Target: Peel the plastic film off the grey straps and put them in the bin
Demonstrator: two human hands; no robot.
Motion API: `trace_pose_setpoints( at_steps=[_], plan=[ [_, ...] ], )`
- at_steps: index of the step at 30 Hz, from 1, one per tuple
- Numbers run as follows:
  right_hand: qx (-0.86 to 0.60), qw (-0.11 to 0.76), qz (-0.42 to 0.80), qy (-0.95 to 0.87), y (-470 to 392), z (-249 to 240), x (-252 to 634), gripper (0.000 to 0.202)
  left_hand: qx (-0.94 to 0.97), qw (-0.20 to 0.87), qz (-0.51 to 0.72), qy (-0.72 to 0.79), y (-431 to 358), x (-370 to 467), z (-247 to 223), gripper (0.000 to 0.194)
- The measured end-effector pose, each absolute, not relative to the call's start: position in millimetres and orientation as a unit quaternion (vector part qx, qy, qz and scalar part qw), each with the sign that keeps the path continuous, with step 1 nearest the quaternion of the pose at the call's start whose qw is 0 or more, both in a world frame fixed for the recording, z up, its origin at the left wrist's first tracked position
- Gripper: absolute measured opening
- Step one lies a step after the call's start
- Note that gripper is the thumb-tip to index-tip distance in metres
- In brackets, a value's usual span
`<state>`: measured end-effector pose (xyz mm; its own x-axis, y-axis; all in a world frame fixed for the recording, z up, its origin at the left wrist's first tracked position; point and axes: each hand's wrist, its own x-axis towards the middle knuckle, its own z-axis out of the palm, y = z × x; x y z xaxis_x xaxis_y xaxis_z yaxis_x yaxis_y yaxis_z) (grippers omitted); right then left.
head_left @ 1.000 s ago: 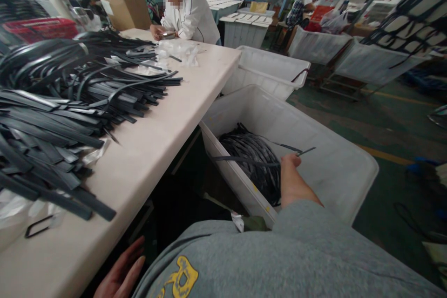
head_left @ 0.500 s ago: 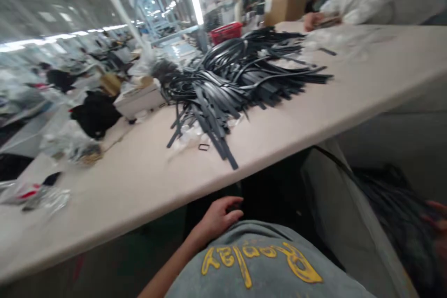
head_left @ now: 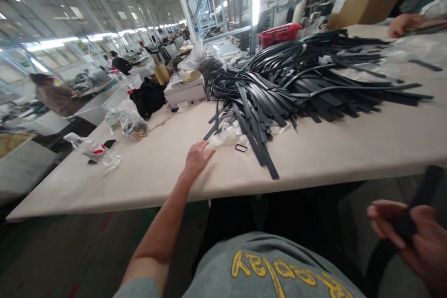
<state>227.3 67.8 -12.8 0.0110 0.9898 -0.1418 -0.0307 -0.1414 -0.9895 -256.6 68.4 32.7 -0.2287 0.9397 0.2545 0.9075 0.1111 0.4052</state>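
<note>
My left hand (head_left: 198,157) rests over the table (head_left: 150,172), its fingers loosely apart and nothing seen in them. Its fingertips are beside a crumpled clear plastic bag (head_left: 226,136) and the end of the strap pile. A small black rectangular ring (head_left: 240,148) lies to the right of that hand. The big pile of black straps (head_left: 258,102) spreads over the table's middle and right. At the lower right, beyond the table's front edge, my right hand (head_left: 408,233) grips a black strap (head_left: 426,188), somewhat blurred.
A clear bottle (head_left: 98,151) lies on the left, near a bag of small metal parts (head_left: 134,125), black cloth (head_left: 148,97) and a white box (head_left: 185,91). Behind the straps are a red basket (head_left: 279,35) and a carton (head_left: 352,9). Another person's hand (head_left: 405,23) is at the far right.
My left hand has moved up from beside the shirt to over the table. My right hand has come further into view with a strap in it. The view has turned left.
</note>
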Motion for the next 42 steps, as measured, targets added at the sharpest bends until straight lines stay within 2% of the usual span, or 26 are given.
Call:
trace_pose_setpoints(
  at_steps=[3,10,12,15,17,19,21,22,24,26,28,31,34,38,42],
  plan=[
    [-0.514,0.477,0.588,-0.403,51.4,-10.1,190.1,0.045,0.631,0.051,0.202,0.747,106.5,-278.7,33.7,0.034],
    [-0.459,0.430,0.659,-0.411,31.4,-28.3,161.3,0.051,0.649,0.119,0.204,0.723,150.5,-277.0,45.7,0.007],
    [-0.454,0.432,0.666,-0.404,29.4,-31.2,162.0,0.051,0.649,0.141,0.222,0.714,150.3,-278.5,56.9,0.006],
    [-0.458,0.443,0.666,-0.388,29.0,-32.5,160.6,0.051,0.654,0.194,0.245,0.689,143.6,-289.6,84.6,0.018],
    [-0.461,0.446,0.666,-0.380,30.6,-32.1,156.8,0.050,0.614,0.256,0.353,0.658,135.0,-306.6,110.7,0.023],
    [-0.458,0.447,0.670,-0.375,32.7,-30.8,151.5,0.050,0.469,0.303,0.586,0.587,121.1,-332.0,140.3,0.019],
    [-0.449,0.450,0.674,-0.376,34.5,-28.4,146.3,0.049,0.237,0.272,0.810,0.462,99.7,-360.8,167.6,0.017],
    [-0.443,0.450,0.676,-0.379,35.0,-26.8,144.0,0.049,0.128,0.244,0.878,0.391,86.3,-373.4,177.6,0.020],
    [-0.433,0.445,0.682,-0.386,35.1,-22.8,139.6,0.049,0.066,0.205,0.911,0.352,56.4,-387.6,184.7,0.031],
    [-0.427,0.426,0.692,-0.398,34.3,-17.3,134.0,0.049,0.045,0.204,0.914,0.348,26.9,-380.3,170.5,0.032],
    [-0.417,0.392,0.703,-0.421,32.9,-9.3,124.8,0.050,0.034,0.246,0.897,0.366,2.2,-349.9,137.5,0.024],
    [-0.396,0.315,0.716,-0.481,31.2,6.8,101.4,0.051,0.031,0.403,0.817,0.412,-24.2,-275.9,75.6,0.011],
    [-0.377,0.225,0.713,-0.547,31.9,21.4,68.1,0.053,-0.003,0.508,0.754,0.415,-41.3,-200.9,30.3,0.014],
    [-0.342,0.153,0.671,-0.640,37.7,30.7,22.4,0.057,0.072,0.568,0.705,0.418,-54.5,-145.0,9.1,0.024],
    [-0.314,0.139,0.629,-0.697,45.2,36.9,-9.5,0.047,0.178,0.574,0.654,0.460,-60.4,-134.8,4.3,0.021]
  ],
)
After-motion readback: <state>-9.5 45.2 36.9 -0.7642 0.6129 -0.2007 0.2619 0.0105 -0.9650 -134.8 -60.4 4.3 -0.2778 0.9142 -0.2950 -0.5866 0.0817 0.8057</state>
